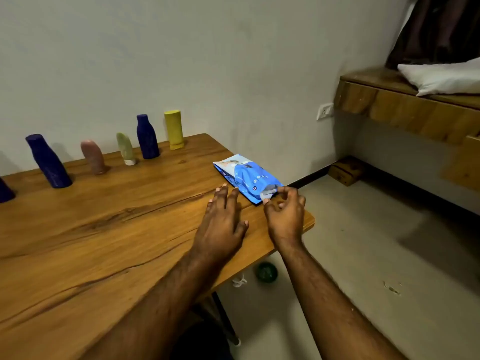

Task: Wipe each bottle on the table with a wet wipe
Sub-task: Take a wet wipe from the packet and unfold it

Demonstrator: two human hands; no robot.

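A blue pack of wet wipes (244,175) lies near the right end of the wooden table (104,229). My right hand (284,211) pinches the pale flap at the pack's near end. My left hand (220,224) rests flat on the table just left of the pack, fingers spread. Along the back edge stand several bottles: a dark blue bottle (49,162), a pink bottle (93,157), a pale green bottle (126,149), a second dark blue bottle (147,137) and a yellow bottle (174,129). Another dark bottle (5,190) is cut off at the left edge.
The table's right edge drops to a grey floor. A green round object (266,272) lies on the floor under the table. A cardboard box (345,170) sits by the wall. A wooden ledge (405,110) with a white pillow (441,76) runs along the right.
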